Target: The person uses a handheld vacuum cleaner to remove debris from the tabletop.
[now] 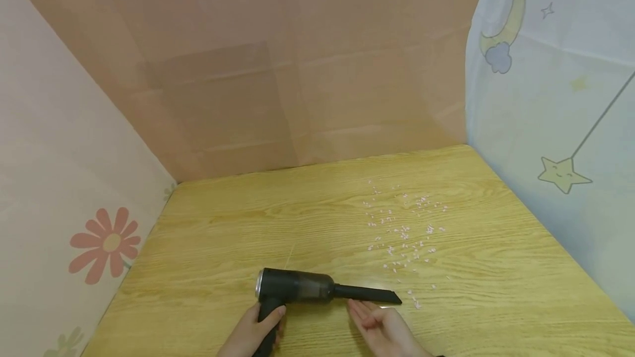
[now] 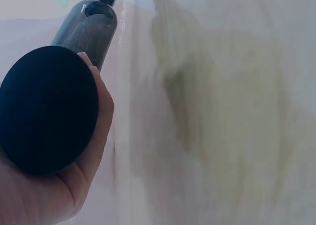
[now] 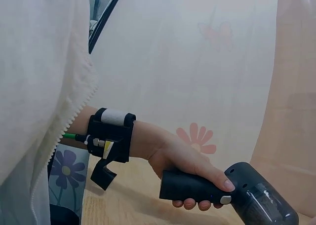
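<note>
A black handheld vacuum cleaner (image 1: 297,286) with a clear dust cup lies level over the near part of the table in the head view. Its slim nozzle (image 1: 367,293) points right. My left hand (image 1: 250,329) grips the handle (image 3: 190,186), with the thumb by a small silver button (image 3: 225,200). The left wrist view shows the handle's round end (image 2: 49,111). Palm up, my right hand (image 1: 384,329) is just under the nozzle, its fingers loosely bent; whether they touch it, I cannot tell. Small pale pink scraps (image 1: 430,229) lie scattered beyond the nozzle tip.
The wood-grain table (image 1: 223,225) ends at a brown-pink cloth backdrop (image 1: 317,70). Cloth walls stand on both sides, the left with a red flower (image 1: 110,243), the right with a yellow star (image 1: 563,174). A wrist strap (image 3: 112,136) is around the left wrist.
</note>
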Action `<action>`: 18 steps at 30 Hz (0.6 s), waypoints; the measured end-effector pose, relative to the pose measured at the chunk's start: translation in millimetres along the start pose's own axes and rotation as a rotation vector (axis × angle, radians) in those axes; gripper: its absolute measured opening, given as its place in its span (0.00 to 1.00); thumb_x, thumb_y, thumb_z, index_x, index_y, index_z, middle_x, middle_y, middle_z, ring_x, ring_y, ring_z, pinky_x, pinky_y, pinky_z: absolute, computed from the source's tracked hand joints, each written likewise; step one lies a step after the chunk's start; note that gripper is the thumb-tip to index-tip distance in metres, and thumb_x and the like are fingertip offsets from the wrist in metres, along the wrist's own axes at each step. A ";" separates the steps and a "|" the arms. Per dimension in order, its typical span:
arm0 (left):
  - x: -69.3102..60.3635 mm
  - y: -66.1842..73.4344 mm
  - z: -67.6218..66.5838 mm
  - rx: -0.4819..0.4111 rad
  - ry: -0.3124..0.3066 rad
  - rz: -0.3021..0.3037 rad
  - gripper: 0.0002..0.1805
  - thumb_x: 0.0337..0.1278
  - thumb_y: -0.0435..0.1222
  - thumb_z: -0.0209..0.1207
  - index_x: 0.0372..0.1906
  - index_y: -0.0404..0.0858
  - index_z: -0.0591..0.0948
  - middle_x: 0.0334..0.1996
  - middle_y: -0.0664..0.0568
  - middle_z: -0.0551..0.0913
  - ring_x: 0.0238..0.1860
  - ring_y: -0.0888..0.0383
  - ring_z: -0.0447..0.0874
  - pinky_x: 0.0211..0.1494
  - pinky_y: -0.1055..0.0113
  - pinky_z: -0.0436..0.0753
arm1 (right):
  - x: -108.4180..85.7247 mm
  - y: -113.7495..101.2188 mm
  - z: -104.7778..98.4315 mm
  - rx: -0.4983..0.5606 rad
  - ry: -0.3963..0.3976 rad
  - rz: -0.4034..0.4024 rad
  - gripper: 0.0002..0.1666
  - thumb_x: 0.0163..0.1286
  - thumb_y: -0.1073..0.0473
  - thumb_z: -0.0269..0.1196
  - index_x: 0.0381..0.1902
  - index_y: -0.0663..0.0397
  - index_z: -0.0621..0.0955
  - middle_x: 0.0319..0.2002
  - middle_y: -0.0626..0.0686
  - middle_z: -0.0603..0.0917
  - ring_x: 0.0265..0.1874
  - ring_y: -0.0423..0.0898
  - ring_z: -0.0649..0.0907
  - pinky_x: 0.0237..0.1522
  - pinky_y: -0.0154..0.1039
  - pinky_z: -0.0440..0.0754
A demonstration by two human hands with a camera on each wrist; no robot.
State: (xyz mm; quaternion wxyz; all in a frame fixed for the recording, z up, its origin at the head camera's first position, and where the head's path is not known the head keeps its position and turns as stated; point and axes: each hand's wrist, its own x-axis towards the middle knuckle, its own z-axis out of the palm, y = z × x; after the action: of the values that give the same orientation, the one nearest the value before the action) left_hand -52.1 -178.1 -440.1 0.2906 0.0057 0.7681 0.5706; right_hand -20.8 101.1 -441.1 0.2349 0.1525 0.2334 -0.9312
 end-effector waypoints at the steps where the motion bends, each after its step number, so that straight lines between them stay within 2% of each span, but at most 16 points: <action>1: -0.8 -0.6 0.8 -0.004 0.004 -0.008 0.30 0.68 0.52 0.51 0.50 0.25 0.69 0.32 0.48 0.80 0.27 0.59 0.80 0.32 0.64 0.80 | -1.1 0.7 -0.5 0.011 0.008 0.002 0.47 0.58 0.82 0.31 0.65 0.67 0.17 0.70 0.65 0.19 0.74 0.56 0.28 0.76 0.41 0.34; 5: -3.5 -2.9 2.6 -0.030 0.008 -0.033 0.31 0.66 0.54 0.52 0.50 0.26 0.69 0.31 0.50 0.81 0.26 0.59 0.80 0.32 0.64 0.80 | -5.1 2.7 -1.3 0.023 0.014 0.013 0.47 0.58 0.83 0.30 0.65 0.67 0.17 0.70 0.65 0.18 0.74 0.55 0.28 0.76 0.40 0.35; 10: -7.1 -1.6 1.1 -0.055 -0.009 -0.028 0.32 0.63 0.54 0.55 0.49 0.26 0.69 0.30 0.50 0.80 0.26 0.59 0.80 0.33 0.64 0.81 | -7.6 4.5 -3.5 0.021 -0.018 0.040 0.47 0.57 0.83 0.31 0.64 0.69 0.17 0.70 0.65 0.18 0.74 0.55 0.27 0.76 0.40 0.33; 15: -10.8 -0.9 -1.5 -0.031 -0.014 -0.022 0.30 0.65 0.53 0.53 0.49 0.26 0.69 0.30 0.50 0.80 0.26 0.59 0.79 0.31 0.64 0.80 | -8.9 5.3 -5.5 0.017 -0.021 0.068 0.51 0.55 0.84 0.35 0.65 0.70 0.18 0.71 0.65 0.18 0.74 0.54 0.28 0.76 0.39 0.33; 18: -10.8 -1.9 -2.9 -0.029 -0.037 -0.009 0.28 0.68 0.51 0.52 0.49 0.26 0.68 0.30 0.50 0.80 0.26 0.59 0.79 0.31 0.65 0.80 | -10.2 5.2 -6.1 0.027 -0.027 0.083 0.51 0.54 0.84 0.36 0.65 0.70 0.18 0.71 0.64 0.18 0.74 0.54 0.27 0.75 0.39 0.32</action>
State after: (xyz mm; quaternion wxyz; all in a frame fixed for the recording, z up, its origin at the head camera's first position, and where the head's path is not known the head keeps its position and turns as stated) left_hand -43.8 -185.1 -436.5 0.3074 0.0086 0.7543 0.5800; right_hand -8.5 103.8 -444.1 0.2745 0.1528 0.2110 -0.9256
